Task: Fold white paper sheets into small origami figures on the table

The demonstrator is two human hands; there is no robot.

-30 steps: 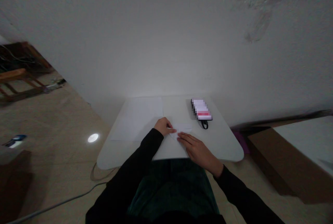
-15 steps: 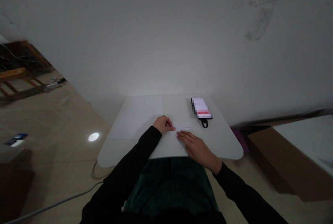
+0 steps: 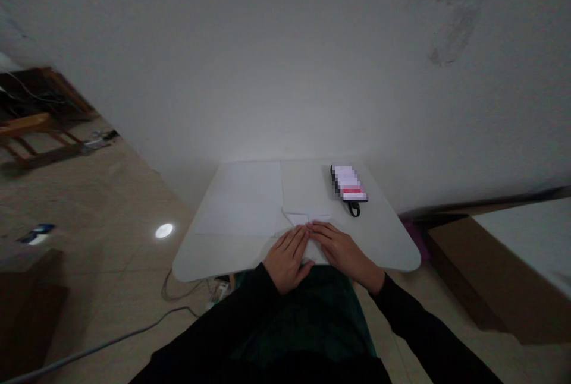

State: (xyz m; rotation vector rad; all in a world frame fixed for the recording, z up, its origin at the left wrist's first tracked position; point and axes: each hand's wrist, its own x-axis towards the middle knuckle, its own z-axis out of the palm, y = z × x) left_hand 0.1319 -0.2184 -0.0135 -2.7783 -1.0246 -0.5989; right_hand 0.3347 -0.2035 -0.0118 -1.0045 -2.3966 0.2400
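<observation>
A folded piece of white paper (image 3: 297, 217) lies near the front edge of the small white table, its upper part showing beyond my fingertips. My left hand (image 3: 289, 256) rests on its near left portion, fingers stretched out together and the thumb pointing to the right. From the right, my right hand (image 3: 336, 244) lies on the paper too, fingers extended, its fingertips meeting those of the left. Both palms face down, and neither hand grips anything. The hands hide much of the paper's middle.
A larger white sheet (image 3: 241, 197) lies flat on the left of the table (image 3: 379, 244). At the back right is a phone (image 3: 349, 183) with a black strap loop. A wall rises behind; a brown box (image 3: 495, 277) stands right, and a cable (image 3: 134, 331) runs along the floor at left.
My left hand has moved down toward me and gone from a pinch at the paper's left to lying flat on it. The right hand has stayed nearly in place.
</observation>
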